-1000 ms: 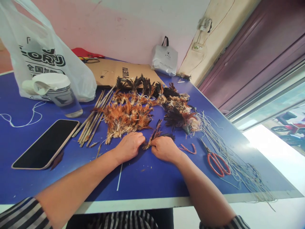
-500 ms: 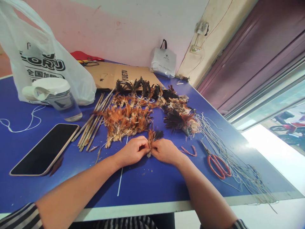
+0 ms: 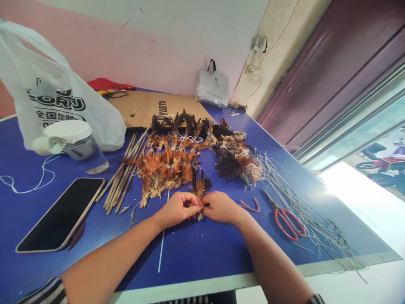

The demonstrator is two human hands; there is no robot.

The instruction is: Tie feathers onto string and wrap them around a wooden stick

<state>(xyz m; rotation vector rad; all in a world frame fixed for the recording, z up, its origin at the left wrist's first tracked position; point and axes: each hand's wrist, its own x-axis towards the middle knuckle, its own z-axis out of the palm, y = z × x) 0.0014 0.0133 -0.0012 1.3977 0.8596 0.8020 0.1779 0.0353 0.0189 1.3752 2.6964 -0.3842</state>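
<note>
Between my two hands is a small bunch of feathers (image 3: pixel 199 185), dark and orange-brown at the top, with pale quill ends poking out below. My left hand (image 3: pixel 182 207) pinches it from the left with thumb and forefinger. From the right, my right hand (image 3: pixel 220 207) has its fingers curled closed against the same bunch. The fingertips nearly meet and hide its middle. Just beyond my left hand lies a pile of orange-brown feather bunches (image 3: pixel 167 169). Past my right hand sits a heap of darker feathers (image 3: pixel 232 166).
Right of my hands lie red-handled scissors (image 3: pixel 289 223), a braided red cord (image 3: pixel 249 205) and many loose pale strings (image 3: pixel 303 211). Leftward are thin sticks (image 3: pixel 123 181), a phone (image 3: pixel 60 215), a lidded cup (image 3: pixel 85 147) and a plastic bag (image 3: pixel 63 93). Flattened cardboard (image 3: pixel 142 109) lies behind.
The whole view has shifted slightly, so things sit lower in it. The feathers of the held bunch now fan more upright, and my left fingertips have moved across its front.
</note>
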